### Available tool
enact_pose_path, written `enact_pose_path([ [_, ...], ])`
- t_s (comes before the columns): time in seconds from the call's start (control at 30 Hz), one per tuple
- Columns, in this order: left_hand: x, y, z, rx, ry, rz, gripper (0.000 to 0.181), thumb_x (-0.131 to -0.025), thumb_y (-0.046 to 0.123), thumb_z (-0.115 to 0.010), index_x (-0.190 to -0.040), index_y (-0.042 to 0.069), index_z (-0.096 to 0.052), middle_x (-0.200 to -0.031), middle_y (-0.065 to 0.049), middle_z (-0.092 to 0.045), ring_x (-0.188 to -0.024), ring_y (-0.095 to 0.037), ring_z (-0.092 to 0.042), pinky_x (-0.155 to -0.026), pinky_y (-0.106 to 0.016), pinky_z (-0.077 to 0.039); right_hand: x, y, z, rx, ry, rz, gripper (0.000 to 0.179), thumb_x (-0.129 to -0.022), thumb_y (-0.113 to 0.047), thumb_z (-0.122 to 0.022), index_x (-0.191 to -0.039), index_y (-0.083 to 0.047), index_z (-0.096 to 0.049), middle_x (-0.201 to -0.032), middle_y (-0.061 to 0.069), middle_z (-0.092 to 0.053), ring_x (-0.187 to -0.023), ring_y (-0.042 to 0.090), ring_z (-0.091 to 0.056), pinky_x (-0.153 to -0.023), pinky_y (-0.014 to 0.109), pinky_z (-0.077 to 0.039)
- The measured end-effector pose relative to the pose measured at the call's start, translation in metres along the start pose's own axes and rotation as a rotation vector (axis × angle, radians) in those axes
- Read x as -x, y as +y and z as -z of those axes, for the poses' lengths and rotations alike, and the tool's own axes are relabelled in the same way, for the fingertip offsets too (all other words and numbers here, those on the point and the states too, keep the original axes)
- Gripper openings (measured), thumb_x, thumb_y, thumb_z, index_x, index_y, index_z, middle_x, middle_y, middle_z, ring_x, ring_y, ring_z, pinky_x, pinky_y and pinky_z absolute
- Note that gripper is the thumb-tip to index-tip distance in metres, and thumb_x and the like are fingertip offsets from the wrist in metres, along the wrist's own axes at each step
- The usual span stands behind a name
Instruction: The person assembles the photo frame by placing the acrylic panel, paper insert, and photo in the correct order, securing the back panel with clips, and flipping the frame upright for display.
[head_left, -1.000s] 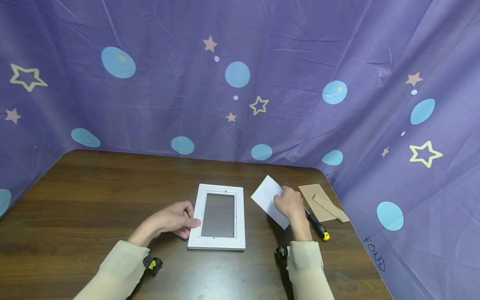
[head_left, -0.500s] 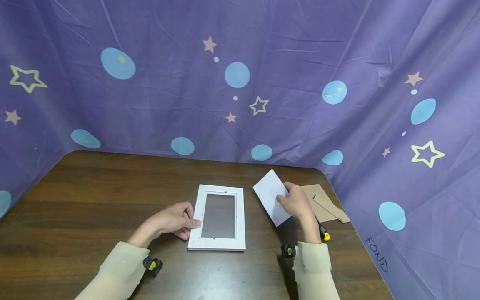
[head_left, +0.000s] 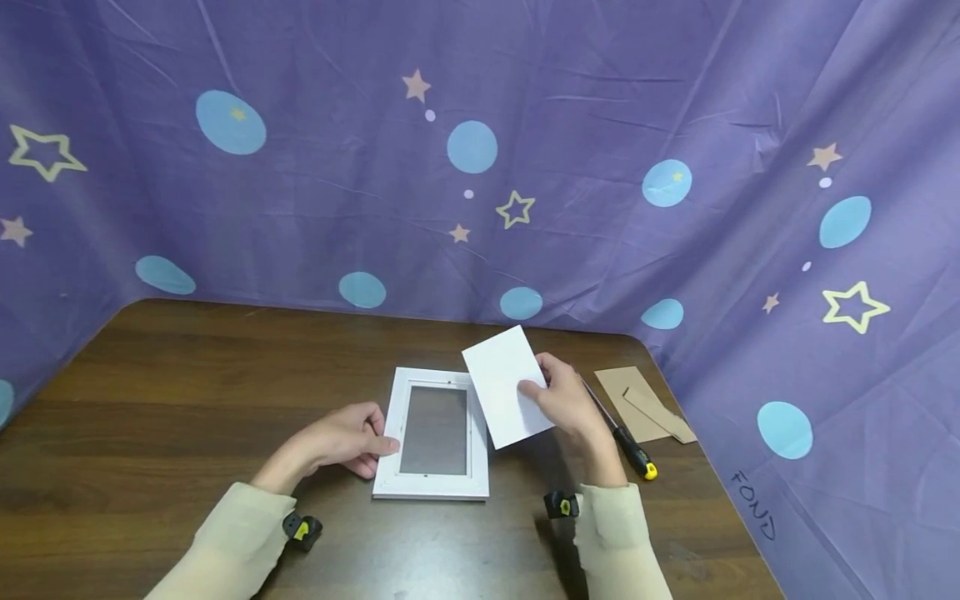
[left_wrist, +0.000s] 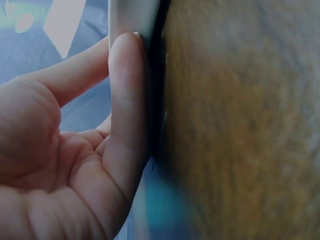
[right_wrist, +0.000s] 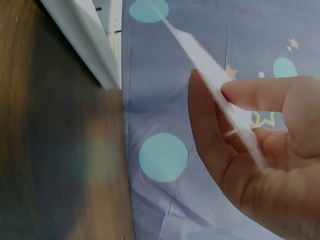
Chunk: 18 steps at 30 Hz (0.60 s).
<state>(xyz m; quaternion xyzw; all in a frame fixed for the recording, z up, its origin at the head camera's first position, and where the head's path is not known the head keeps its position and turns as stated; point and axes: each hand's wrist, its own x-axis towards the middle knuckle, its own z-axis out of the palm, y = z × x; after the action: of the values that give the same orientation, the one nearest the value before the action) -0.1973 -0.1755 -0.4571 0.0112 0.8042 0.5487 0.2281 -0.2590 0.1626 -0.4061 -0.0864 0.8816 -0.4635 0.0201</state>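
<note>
A white picture frame [head_left: 384, 467] lies on the table, its dark pane showing inside the border. My left hand [head_left: 348, 439] grips the frame's left side, thumb on top; in the left wrist view the fingers [left_wrist: 127, 85] lie along its edge, close over the wood. A blank white sheet of paper [head_left: 501, 387] is held up by my right hand [head_left: 566, 396], pinched between thumb and fingers at its right edge. The sheet's left corner overlaps the frame's upper right side in the head view. In the right wrist view the paper [right_wrist: 205, 60] appears nearly edge-on.
A screwdriver [head_left: 633, 450] with a black and yellow handle lies right of my right hand. Beyond it is a brown backing board [head_left: 618, 387] with a stand strip [head_left: 660, 414], near the table's right edge. A purple curtain [head_left: 337, 167] borders the table.
My right hand has lifted the white sheet off the table and carried it left to the frame, turning it more upright. The screwdriver shows fully again. My left hand stays on the frame.
</note>
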Motion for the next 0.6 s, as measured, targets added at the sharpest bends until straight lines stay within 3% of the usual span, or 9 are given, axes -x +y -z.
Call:
enact_pose_path([
  [0.23, -0.001, -0.001, 0.001, 0.0, 0.002, 0.002, 0.032, -0.095, 0.011, -0.081, -0.104, -0.001, -0.053, -0.079, -0.012, -0.062, -0.062, -0.018, -0.064, -0.057, -0.029, -0.064, 0.0, -0.006, -0.01, -0.069, -0.02, -0.001, 0.015, -0.098, -0.003, -0.069, -0.112, 0.001, -0.068, -0.092, 0.013, -0.073, -0.08, 0.021, -0.064, -0.066, 0.029, -0.051],
  [0.43, -0.002, -0.001, 0.001, -0.002, 0.006, 0.005, 0.032, -0.095, 0.011, -0.081, -0.103, -0.001, -0.053, -0.078, -0.012, -0.062, -0.062, -0.018, -0.064, -0.057, -0.029, -0.064, 0.0, -0.008, -0.022, -0.1, -0.033, -0.001, 0.021, -0.098, -0.004, -0.072, -0.118, 0.0, -0.068, -0.1, 0.013, -0.074, -0.088, 0.023, -0.069, -0.072, 0.032, -0.062],
  [0.6, -0.002, -0.001, 0.001, -0.025, 0.013, 0.015, 0.033, -0.095, 0.013, -0.081, -0.105, 0.0, -0.053, -0.079, -0.013, -0.062, -0.063, -0.019, -0.065, -0.058, -0.03, -0.064, -0.001, -0.008, -0.034, -0.135, -0.074, 0.019, 0.024, -0.097, -0.004, -0.074, -0.119, 0.002, -0.068, -0.097, 0.013, -0.072, -0.087, 0.021, -0.066, -0.072, 0.031, -0.061],
])
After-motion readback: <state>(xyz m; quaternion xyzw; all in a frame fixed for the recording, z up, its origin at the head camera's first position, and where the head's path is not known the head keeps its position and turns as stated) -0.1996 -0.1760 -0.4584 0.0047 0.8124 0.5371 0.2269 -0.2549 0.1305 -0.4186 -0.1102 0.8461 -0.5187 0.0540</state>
